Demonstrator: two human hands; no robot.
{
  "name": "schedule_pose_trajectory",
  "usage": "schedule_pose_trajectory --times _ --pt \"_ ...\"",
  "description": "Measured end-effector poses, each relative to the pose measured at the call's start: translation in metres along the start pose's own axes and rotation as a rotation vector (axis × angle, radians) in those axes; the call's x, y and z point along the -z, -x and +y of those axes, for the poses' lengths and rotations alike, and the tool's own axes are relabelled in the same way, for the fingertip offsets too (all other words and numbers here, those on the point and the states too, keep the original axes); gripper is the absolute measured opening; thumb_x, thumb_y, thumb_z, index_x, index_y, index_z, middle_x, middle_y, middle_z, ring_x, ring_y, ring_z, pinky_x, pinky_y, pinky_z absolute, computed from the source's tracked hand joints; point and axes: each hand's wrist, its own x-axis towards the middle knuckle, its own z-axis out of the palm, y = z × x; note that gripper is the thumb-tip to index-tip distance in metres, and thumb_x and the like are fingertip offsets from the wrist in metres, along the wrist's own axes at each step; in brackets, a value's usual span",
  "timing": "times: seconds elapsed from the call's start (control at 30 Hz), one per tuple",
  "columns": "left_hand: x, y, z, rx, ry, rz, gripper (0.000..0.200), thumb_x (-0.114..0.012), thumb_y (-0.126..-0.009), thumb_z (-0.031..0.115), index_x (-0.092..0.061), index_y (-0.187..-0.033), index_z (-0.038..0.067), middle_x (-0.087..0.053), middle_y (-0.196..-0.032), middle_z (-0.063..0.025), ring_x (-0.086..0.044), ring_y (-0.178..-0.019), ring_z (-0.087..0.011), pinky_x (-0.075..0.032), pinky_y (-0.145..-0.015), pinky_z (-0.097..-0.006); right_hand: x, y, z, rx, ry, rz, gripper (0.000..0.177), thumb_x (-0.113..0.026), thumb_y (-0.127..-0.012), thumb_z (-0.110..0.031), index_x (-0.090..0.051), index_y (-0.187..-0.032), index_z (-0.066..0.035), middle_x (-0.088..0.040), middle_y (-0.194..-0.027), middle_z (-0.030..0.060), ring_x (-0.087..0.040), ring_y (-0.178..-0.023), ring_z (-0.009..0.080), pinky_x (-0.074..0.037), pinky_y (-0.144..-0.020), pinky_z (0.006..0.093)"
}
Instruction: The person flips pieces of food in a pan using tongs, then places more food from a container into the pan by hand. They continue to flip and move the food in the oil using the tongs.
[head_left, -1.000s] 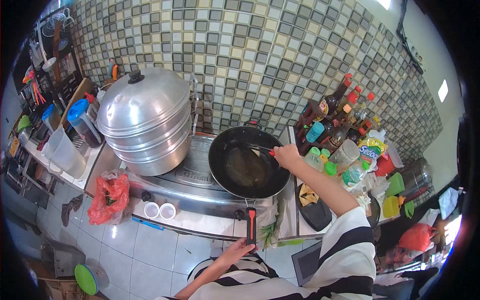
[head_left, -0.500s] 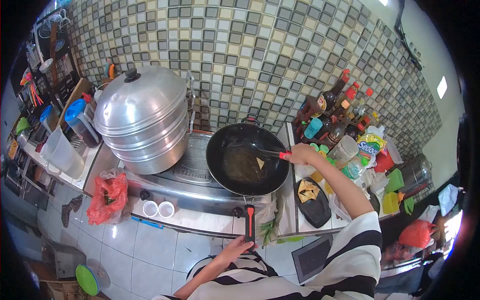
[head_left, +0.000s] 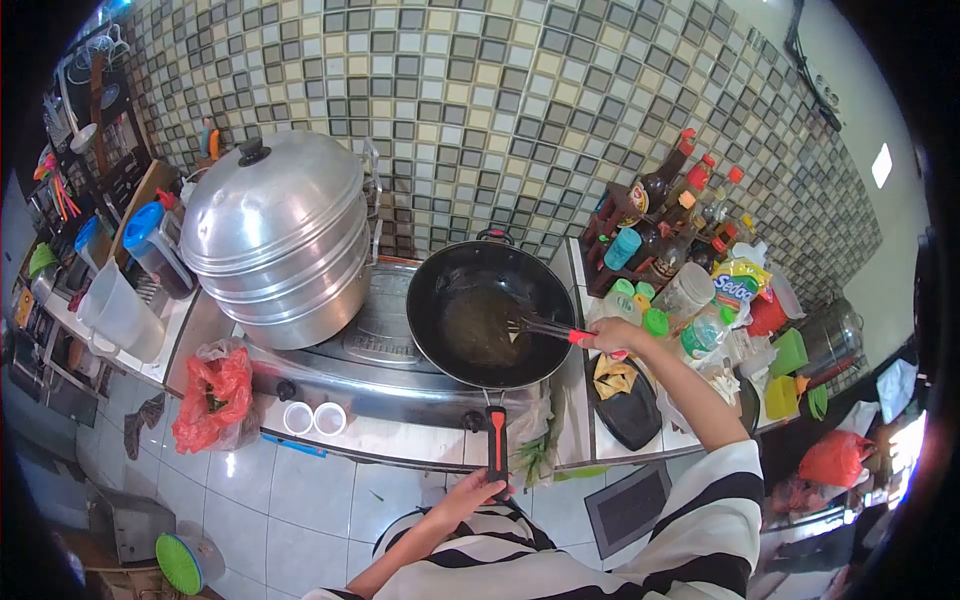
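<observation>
Turner (head_left: pixel 550 328) shifted to pastry (head_left: pixel 514 337), my right grip (head_left: pixel 617 337) clasps it, left grip (head_left: pixel 470 500) the wok handle (head_left: pixel 497 440); hard flicks could splash oil (head_left: pixel 470 330).

Bright room, glare at right, strong fisheye bend, black corners.

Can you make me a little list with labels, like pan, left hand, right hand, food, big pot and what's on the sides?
Pan: black wok on the stove
Left hand: on the wok's handle
Right hand: holding a red-handled utensil, its tip in the wok
Food: folded golden pieces on a black tray
Big pot: silver stacked steamer, lid on, left of the wok
Left side: red plastic bag
Right side: bottles by the tiled wall
</observation>
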Motion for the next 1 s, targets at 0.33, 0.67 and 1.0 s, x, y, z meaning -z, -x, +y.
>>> schedule_pose_trajectory --times 0.33,0.67,1.0 --pt "-0.002 0.002 0.002 0.001 0.012 0.003 0.025 -0.050 -0.087 0.027 -0.050 -0.105 0.010 -0.058 -0.098 -0.0014 -0.052 -0.091 -0.0087 -0.037 -0.081 -0.0253 -0.003 0.022 -0.001 0.013 -0.042 -0.025 0.058 -0.051 -0.075 -0.055 -0.061 -0.089 0.001 -0.059 -0.067 0.0109 -0.059 -0.063 0.0234 -0.045 -0.062 0.0332" --pt "0.003 -0.003 -0.008 -0.020 0.014 0.000 0.027 -0.050 -0.087 0.027 -0.050 -0.107 0.009 -0.058 -0.098 -0.0017 -0.052 -0.091 -0.0091 -0.036 -0.080 -0.0254 -0.005 0.031 0.000 -0.143 -0.452 -0.200 0.047 -0.057 -0.078 -0.046 -0.048 -0.063 -0.003 -0.044 -0.052 0.0029 -0.042 -0.038 0.0118 -0.033 -0.034 0.0258" --pt "0.004 -0.005 -0.012 -0.039 0.018 -0.008 0.026 -0.050 -0.087 0.028 -0.051 -0.104 0.009 -0.059 -0.098 -0.0026 -0.053 -0.090 -0.0085 -0.038 -0.078 -0.0245 -0.023 0.024 -0.014 -0.071 -0.687 -0.355 0.035 -0.055 -0.082 -0.038 -0.044 -0.069 -0.008 -0.039 -0.051 -0.0024 -0.036 -0.037 0.0059 -0.027 -0.032 0.0209"
